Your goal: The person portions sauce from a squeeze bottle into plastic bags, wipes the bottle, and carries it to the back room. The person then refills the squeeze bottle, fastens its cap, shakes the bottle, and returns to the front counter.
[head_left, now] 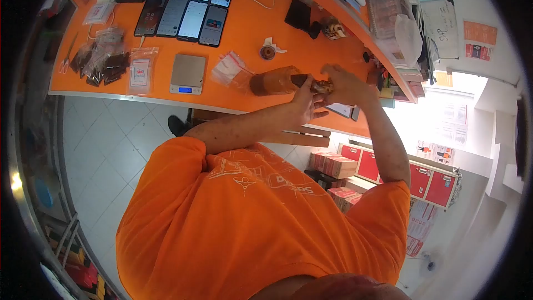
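Note:
My left hand (304,103) holds a small dark and brown thing (322,86) above the orange table (227,100), with some of its fingers spread. My right hand (347,88) is curled at the right end of that thing; its fingertips are partly hidden. Just left of my hands lies a see-through brown container (272,81). Behind it is a small round tub (267,52) beside crumpled white tissue (276,45). A phone (340,109) lies partly hidden below my right hand.
Several lit phones (193,20) lie in rows at the back left. Nearer the edge are a digital scale (189,70), clear bags (230,68) and dark packets (102,61). A black pouch (298,14) lies at the back. Shelving (397,72) borders the right side.

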`<state>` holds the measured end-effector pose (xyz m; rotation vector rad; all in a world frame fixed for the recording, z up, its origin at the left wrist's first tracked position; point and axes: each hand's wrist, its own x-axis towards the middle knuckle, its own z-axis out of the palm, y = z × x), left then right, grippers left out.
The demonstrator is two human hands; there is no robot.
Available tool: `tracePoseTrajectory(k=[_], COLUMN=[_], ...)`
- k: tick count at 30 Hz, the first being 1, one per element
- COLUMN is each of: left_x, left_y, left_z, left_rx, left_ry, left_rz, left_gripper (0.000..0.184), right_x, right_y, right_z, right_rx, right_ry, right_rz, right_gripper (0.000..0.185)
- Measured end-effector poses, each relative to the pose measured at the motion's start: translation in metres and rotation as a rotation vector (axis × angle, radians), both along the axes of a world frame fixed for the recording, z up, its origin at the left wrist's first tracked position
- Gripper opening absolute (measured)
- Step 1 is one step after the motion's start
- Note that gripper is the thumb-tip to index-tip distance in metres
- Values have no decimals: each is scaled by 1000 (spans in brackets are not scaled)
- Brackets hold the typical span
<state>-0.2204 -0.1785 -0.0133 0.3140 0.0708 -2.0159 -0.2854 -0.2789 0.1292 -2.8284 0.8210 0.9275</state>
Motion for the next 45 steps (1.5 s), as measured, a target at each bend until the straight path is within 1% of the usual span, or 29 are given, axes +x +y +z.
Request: tracePoseTrajectory(k=[2,4,6,8,10,13,16,19,22,25,28,29,32,34,35,37,38,40,41,43,44,45], left_x=[6,6,6,5,3,3,8,7,8,10,11,12,49,63,64,77,85,81,77,78,76,76], left_y=[5,2,-3,-3,-2,1,0,0,-3,1,18,25,57,71,77,67,58,33,23,14,12,14], left_z=[9,5,0,-6,-7,-4,-1,-2,-10,-6,-6,-8,-30,-63,-76,-89,-95,-114,-122,-130,-134,-131], left_rx=[15,46,61,65,56,55,48,20,10,5,-20,-35,-405,-389,-368,-415,-432,-550,-606,-629,-640,-627], left_ry=[-37,-41,-40,-40,-63,-80,-102,-107,-110,-162,-241,-267,-608,-1119,-1364,-1709,-1871,-1795,-1756,-1664,-1615,-1644], left_rz=[27,20,17,7,-3,-17,-29,-28,-44,-46,-94,-121,-397,-99,60,471,692,686,684,496,402,393], left_gripper=[74,74,74,74,73,72,72,75,80,89,95,97,94,92,93,97,98,97,96,97,97,98], right_x=[-9,-25,-42,-51,-29,-18,-14,-15,-5,-14,-9,-9,-8,-1,11,41,42,39,34,31,28,32], right_y=[-10,-17,-14,-12,5,14,26,21,23,18,16,12,5,11,23,48,47,37,29,20,17,20], right_z=[5,-10,-30,-38,-24,-14,-8,-30,-28,-39,-41,-41,-40,-34,-24,-1,-4,-19,-29,-40,-42,-40], right_rx=[110,164,24,-73,-137,-269,-274,-155,-118,-289,-323,-314,-311,-341,-306,-236,-206,-150,-132,-94,-81,-70], right_ry=[-48,-85,-185,-135,64,177,-40,-442,-205,-17,113,95,68,96,118,159,171,197,150,54,86,116], right_rz=[-71,-148,-136,-151,-197,-56,42,-34,54,195,162,183,237,274,213,96,94,93,112,147,110,70], right_gripper=[34,33,34,36,37,43,42,39,33,27,29,30,31,33,37,45,47,53,52,50,48,46])
